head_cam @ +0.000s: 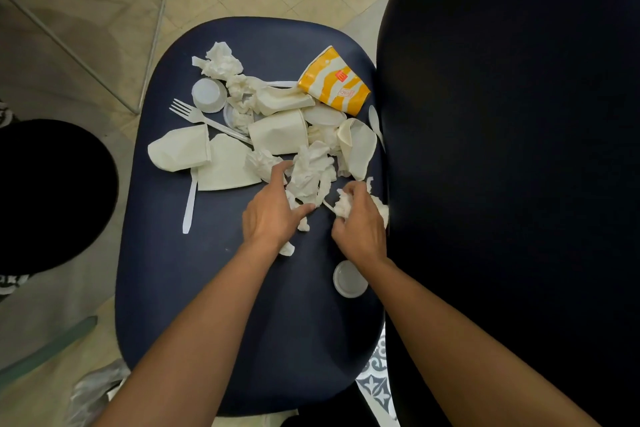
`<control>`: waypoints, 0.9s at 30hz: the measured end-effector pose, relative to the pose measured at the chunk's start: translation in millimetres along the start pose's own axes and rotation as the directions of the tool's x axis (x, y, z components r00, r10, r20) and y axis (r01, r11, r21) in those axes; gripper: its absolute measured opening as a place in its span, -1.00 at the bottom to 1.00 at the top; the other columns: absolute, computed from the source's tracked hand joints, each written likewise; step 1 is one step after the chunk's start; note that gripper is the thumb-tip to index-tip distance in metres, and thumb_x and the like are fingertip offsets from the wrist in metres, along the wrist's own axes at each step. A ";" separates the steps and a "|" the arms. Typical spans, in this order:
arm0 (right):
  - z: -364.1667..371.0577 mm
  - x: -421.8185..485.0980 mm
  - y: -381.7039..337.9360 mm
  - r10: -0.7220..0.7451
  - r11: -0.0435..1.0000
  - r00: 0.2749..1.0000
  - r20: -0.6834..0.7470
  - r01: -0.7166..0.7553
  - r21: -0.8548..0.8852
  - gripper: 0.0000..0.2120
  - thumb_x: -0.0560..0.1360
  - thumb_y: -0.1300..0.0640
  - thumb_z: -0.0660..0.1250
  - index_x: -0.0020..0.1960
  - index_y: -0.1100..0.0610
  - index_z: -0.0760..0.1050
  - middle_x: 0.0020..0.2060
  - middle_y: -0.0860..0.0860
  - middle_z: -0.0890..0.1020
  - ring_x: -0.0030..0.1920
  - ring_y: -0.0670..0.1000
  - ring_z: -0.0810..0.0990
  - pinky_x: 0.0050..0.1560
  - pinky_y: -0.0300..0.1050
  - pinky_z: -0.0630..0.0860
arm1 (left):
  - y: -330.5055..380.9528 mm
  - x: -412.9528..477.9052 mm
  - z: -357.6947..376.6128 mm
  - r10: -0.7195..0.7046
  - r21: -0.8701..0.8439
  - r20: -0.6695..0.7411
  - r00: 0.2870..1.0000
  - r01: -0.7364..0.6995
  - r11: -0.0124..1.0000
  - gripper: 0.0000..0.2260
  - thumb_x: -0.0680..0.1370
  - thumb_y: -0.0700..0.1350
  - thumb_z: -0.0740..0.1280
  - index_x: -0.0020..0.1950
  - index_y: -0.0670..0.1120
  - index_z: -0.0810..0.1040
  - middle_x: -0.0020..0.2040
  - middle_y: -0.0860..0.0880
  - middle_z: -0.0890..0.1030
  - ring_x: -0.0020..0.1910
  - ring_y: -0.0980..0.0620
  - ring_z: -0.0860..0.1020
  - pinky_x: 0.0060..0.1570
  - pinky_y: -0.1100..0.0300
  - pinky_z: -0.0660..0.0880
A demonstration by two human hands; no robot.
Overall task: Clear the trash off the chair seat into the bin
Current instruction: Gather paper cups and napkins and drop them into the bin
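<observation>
Black and broad, a dark padded surface (512,149) fills the 3 o'clock side of the view, hard against the navy chair seat (194,288), whose long axis runs from 12 to 6 o'clock. At the seat's 9 o'clock stands the round black bin (104,184), just beside its edge. All the trash lies on the seat's far half. An orange-striped cup (334,81) lies crushed on its side at 1 o'clock, wider end toward 10 o'clock and its axis running down to 4. A pale paper cup (278,132) lies on its side at the middle, and a flattened cup (180,149) lies toward 9 o'clock. The left hand (273,215) lies spread and relaxed on a napkin heap (310,173), forefinger stretched toward 12 o'clock and thumb out toward 3, closed on nothing. The right hand (360,218), at the seat's 3 o'clock edge, has its fingers curled tight round a crumpled napkin (344,206). A white fork (211,123) points its tines to 10 o'clock. A white knife (189,204) lies nearly along 12 to 6. A clear round lid (349,279) sits alone at the right wrist's 7 o'clock.
</observation>
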State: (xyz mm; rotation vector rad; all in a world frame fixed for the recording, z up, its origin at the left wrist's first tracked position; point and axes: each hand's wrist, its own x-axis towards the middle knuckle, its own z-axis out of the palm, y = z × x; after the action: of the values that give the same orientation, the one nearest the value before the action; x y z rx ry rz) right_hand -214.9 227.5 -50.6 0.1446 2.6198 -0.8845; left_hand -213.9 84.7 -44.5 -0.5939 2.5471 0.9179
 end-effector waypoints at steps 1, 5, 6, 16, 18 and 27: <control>0.9 1.8 1.4 0.036 0.999 0.999 0.022 -0.036 -0.003 -0.49 0.37 0.32 0.29 0.26 0.04 0.27 0.15 0.03 0.48 0.17 0.07 0.46 0.12 -0.01 0.48 | 0.7 1.7 1.0 0.003 0.020 0.024 1.000 -0.003 1.000 -0.32 0.43 0.15 0.40 0.43 0.18 0.11 0.16 -0.05 0.57 0.13 -0.13 0.53 -0.07 0.05 0.41; 6.1 8.4 10.4 0.203 0.977 0.971 0.125 -0.192 -0.090 -0.26 0.38 0.27 0.40 0.45 0.07 0.12 0.33 0.10 0.34 0.36 0.10 0.33 0.36 -0.03 0.35 | 6.7 8.6 4.5 -0.006 0.052 0.074 0.997 0.002 0.999 -0.34 0.46 0.20 0.34 0.46 0.21 0.09 0.14 -0.06 0.58 0.15 -0.13 0.52 0.00 0.04 0.43; 7.3 9.7 12.0 0.218 0.972 0.966 0.138 -0.203 -0.115 -0.27 0.40 0.25 0.41 0.45 0.10 0.13 0.34 0.11 0.33 0.37 0.11 0.32 0.36 -0.03 0.34 | 8.5 10.2 5.6 -0.003 0.060 0.072 0.997 -0.001 0.998 -0.37 0.47 0.19 0.33 0.46 0.20 0.12 0.13 -0.06 0.58 0.15 -0.13 0.52 0.00 0.05 0.42; 5.5 12.0 15.7 0.021 0.877 1.000 0.018 -0.009 -0.481 -0.58 0.49 0.02 0.35 0.29 0.15 0.40 0.27 0.09 0.34 0.29 0.10 0.28 0.34 -0.04 0.25 | 17.9 14.3 20.1 0.038 0.172 0.043 0.998 -0.045 0.984 -0.59 0.56 0.07 0.26 0.36 -0.03 0.31 0.25 -0.11 0.49 0.16 -0.19 0.50 -0.07 0.06 0.37; 6.3 10.5 17.1 0.016 0.868 0.999 0.028 0.000 -0.496 -0.56 0.49 0.03 0.36 0.30 0.14 0.39 0.35 0.10 0.28 0.37 0.12 0.22 0.41 0.02 0.19 | 18.1 13.7 20.6 0.056 0.183 0.045 0.997 -0.063 0.981 -0.62 0.56 0.06 0.26 0.32 -0.05 0.35 0.28 -0.11 0.39 0.13 -0.20 0.50 -0.08 0.05 0.38; 0.3 16.7 15.6 0.051 0.888 0.989 0.136 0.018 -0.460 -0.54 0.52 0.19 0.31 0.37 0.15 0.26 0.26 0.13 0.35 0.24 0.14 0.38 0.25 0.05 0.40 | 13.9 12.5 13.5 0.153 0.080 0.020 0.988 -0.154 0.985 -0.85 0.54 -0.12 0.26 0.06 -0.14 0.42 0.10 -0.09 0.44 0.01 -0.21 0.50 -0.11 0.04 0.39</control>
State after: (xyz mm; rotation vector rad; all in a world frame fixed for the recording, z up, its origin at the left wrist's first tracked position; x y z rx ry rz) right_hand -226.9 239.4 -65.9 -0.0239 2.6019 -0.2330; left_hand -228.7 100.2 -53.0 -0.3704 2.6326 0.8599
